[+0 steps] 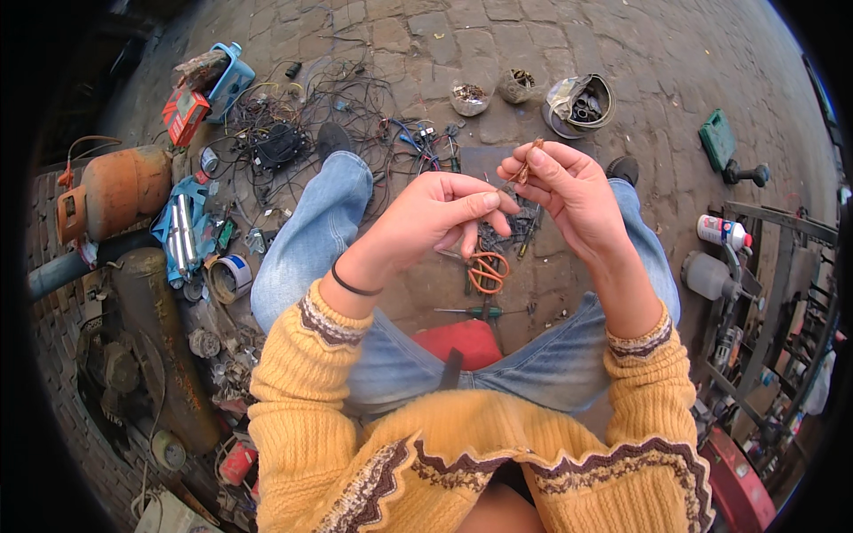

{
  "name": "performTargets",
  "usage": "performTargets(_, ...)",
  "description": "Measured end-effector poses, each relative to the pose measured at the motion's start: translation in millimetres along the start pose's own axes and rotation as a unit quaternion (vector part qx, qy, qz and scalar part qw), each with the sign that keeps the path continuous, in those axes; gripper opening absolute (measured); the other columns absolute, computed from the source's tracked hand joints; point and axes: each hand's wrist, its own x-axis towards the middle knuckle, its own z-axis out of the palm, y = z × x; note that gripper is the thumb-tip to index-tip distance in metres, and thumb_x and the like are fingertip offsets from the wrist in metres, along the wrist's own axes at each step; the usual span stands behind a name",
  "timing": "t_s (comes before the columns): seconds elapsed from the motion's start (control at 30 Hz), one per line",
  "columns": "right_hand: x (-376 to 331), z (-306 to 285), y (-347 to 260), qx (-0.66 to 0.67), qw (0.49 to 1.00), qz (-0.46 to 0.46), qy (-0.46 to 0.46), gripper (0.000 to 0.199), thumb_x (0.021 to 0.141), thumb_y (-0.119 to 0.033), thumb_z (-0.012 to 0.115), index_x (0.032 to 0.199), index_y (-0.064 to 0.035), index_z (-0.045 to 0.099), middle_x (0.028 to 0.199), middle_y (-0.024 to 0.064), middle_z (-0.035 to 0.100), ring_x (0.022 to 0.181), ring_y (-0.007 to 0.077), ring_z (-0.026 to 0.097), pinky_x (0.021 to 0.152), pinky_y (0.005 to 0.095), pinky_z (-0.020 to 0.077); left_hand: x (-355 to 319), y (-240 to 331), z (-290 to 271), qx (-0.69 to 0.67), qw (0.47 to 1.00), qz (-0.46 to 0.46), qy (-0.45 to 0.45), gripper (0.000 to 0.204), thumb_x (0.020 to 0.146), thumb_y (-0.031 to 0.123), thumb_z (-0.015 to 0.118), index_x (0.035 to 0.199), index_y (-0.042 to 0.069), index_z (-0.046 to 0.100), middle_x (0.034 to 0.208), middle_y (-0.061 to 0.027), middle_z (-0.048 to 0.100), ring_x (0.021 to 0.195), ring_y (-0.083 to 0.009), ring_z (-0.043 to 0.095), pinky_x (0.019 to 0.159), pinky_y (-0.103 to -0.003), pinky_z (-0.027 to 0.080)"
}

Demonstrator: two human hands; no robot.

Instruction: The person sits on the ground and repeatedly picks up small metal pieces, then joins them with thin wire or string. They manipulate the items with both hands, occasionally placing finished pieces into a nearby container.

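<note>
Between my hands, at about knee height, is a thin piece of copper wire [523, 171]. My right hand [569, 191] pinches its bunched upper end between thumb and fingers. My left hand [440, 216] is closed at the wire's lower end, thumb against forefinger, with the other fingers curled below. Just under the left fingers show the orange loop handles [487, 272] of what looks like scissors; whether they hang from the hand or lie below it, I cannot tell. Partly behind the hands, a dark flat plate [480, 160] lies on the ground with small scraps and tools.
A tangle of black cables [275, 142] spreads ahead left. Two small bowls of scraps and a bucket [579, 105] stand ahead. An orange gas cylinder [124, 191] is at left; a green case [716, 138] and metal racks [773, 293] at right. A screwdriver [484, 312] lies between my legs.
</note>
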Motion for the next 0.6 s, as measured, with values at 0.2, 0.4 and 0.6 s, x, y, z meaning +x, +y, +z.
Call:
performTargets(0.2,0,-2,-2,-0.009,1.000,0.021,0.003,0.026,0.094,-0.021,0.067,0.109,-0.0002,0.068,0.099,0.0083,0.071,0.091,0.0150,0.068,0.082,0.0278,0.0540,3,-2,-5,0.044,0.999,-0.019,-0.011,0.025,0.100,0.022,0.057,0.103,0.001,0.069,0.081,-0.0008,0.068,0.048,-0.0024,0.049,0.043,-0.016,0.032)
performTargets(0.4,-2,-5,-7,-0.161,0.985,0.018,-0.061,0.023,0.093,-0.020,0.068,0.103,0.0013,0.071,0.091,0.0065,0.072,0.084,0.0115,0.066,0.073,0.0242,0.0502,1,2,-17,0.154,0.987,-0.028,0.027,0.024,0.098,0.023,0.059,0.096,0.003,0.071,0.075,0.0026,0.063,0.051,-0.0009,0.044,0.046,-0.017,0.034)
performTargets(0.6,-4,-2,-5,-0.190,0.975,0.007,-0.117,0.025,0.093,-0.022,0.066,0.099,0.0017,0.072,0.090,0.0069,0.073,0.082,0.0097,0.065,0.073,0.0238,0.0490,6,-2,-21,0.214,0.975,-0.018,0.056,0.021,0.097,0.022,0.060,0.092,0.005,0.071,0.069,0.0060,0.058,0.054,-0.0003,0.044,0.047,-0.017,0.034)
